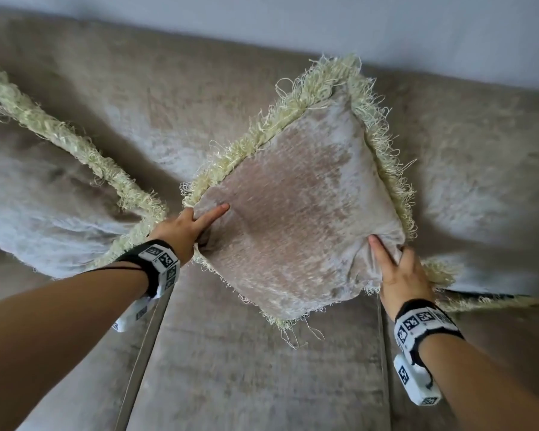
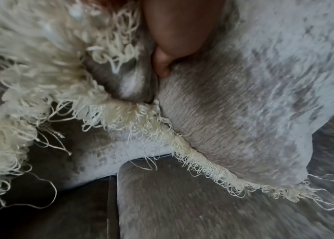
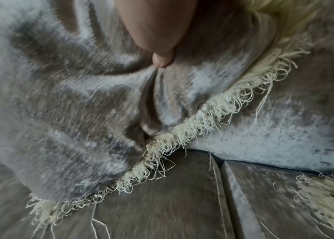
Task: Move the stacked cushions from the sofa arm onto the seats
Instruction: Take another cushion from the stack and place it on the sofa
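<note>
A beige velvet cushion (image 1: 296,206) with a cream looped fringe stands tilted against the sofa backrest (image 1: 168,88), over the middle seat (image 1: 262,368). My left hand (image 1: 196,222) grips its left corner, thumb on the front and fingers hidden behind. My right hand (image 1: 386,256) pinches the bunched lower right corner. The left wrist view shows the thumb (image 2: 174,32) pressed into the cushion (image 2: 254,97). In the right wrist view a finger (image 3: 156,29) digs into the creased cushion (image 3: 70,97). The cushion's lower edge hangs just above the seat.
A second fringed cushion (image 1: 44,194) leans on the backrest over the left seat. A third one (image 1: 492,275) lies on the right seat, close to my right hand. Seams (image 1: 140,353) divide the seats. A pale wall (image 1: 293,20) rises behind the sofa.
</note>
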